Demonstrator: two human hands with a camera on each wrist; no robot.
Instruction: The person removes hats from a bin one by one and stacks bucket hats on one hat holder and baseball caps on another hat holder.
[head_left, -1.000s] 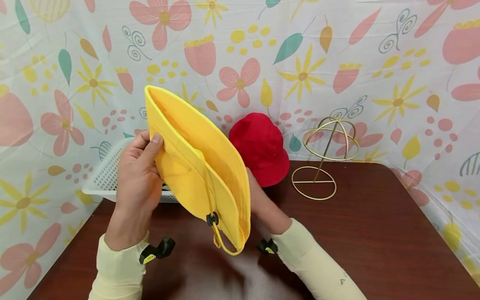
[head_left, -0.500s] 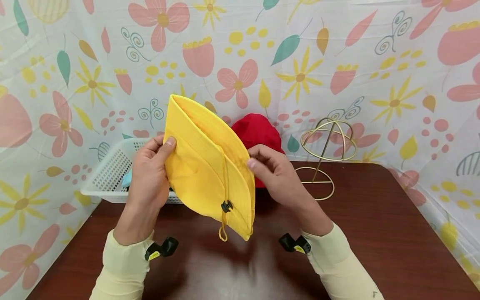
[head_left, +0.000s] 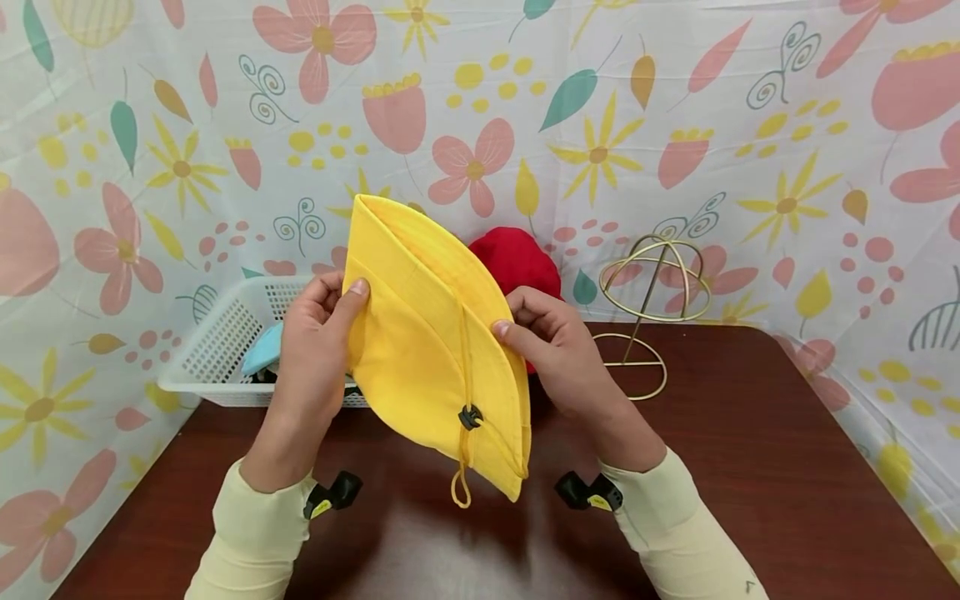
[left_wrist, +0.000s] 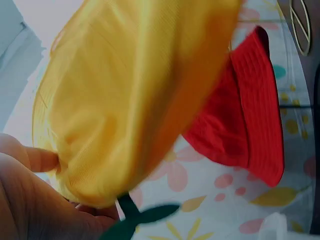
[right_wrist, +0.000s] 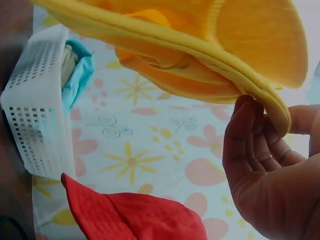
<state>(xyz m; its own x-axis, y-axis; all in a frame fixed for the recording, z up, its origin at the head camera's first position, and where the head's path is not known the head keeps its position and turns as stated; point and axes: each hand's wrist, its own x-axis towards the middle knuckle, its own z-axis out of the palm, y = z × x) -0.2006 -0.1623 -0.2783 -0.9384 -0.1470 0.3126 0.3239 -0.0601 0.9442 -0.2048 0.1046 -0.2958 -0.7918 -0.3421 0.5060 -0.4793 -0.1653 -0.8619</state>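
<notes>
A yellow bucket hat [head_left: 412, 350] is held up in the air between both hands, its brim opening tilted to the upper right. Along its side runs a yellow cord with a black toggle [head_left: 470, 417]. My left hand [head_left: 311, 358] pinches the left side of the crown near the brim, thumb on the outer face. On the other side, my right hand [head_left: 562, 354] pinches the brim's edge between thumb and fingers. In the left wrist view, a green leaf-shaped piece [left_wrist: 132, 215] shows below the crown. Behind the yellow one stands a red hat [head_left: 517, 258], partly hidden.
At the back left, a white perforated basket [head_left: 202, 386] holds a light blue cloth item [head_left: 262, 350] and darker things. A gold wire hat stand [head_left: 647, 304] stands at the back right of the dark wooden table [head_left: 750, 467]. A flower-printed cloth [head_left: 660, 50] hangs behind.
My right hand has come from behind the yellow bucket hat to pinch its right brim edge. The hat has shifted right with my left hand, uncovering more of the basket.
</notes>
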